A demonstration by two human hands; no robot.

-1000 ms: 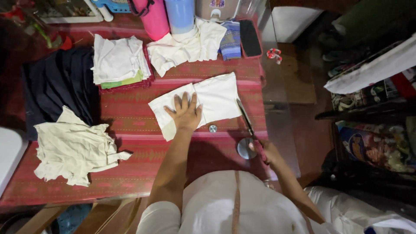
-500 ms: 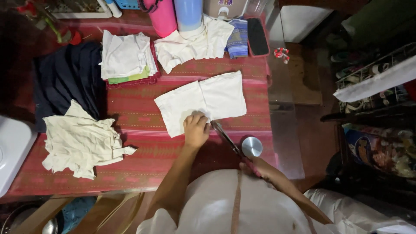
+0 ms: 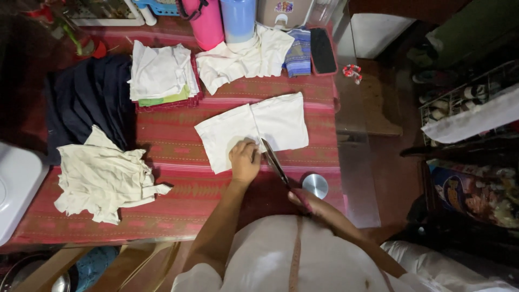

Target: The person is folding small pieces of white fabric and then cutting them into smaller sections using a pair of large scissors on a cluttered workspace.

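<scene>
A folded white cloth lies flat on the red striped table cover. My left hand presses its near edge with curled fingers. My right hand grips the handles of a pair of scissors, whose blades point up and away and reach the cloth's near edge just right of my left hand. A small round metal lid sits on the table beside my right hand.
A crumpled cream cloth lies at the left, dark navy fabric behind it. A stack of white cloths, another white garment, a pink bottle and a blue bottle stand at the back.
My left hand slid from the middle of the white cloth to its near edge. My right hand picked up the scissors and brought the blades to that edge.
</scene>
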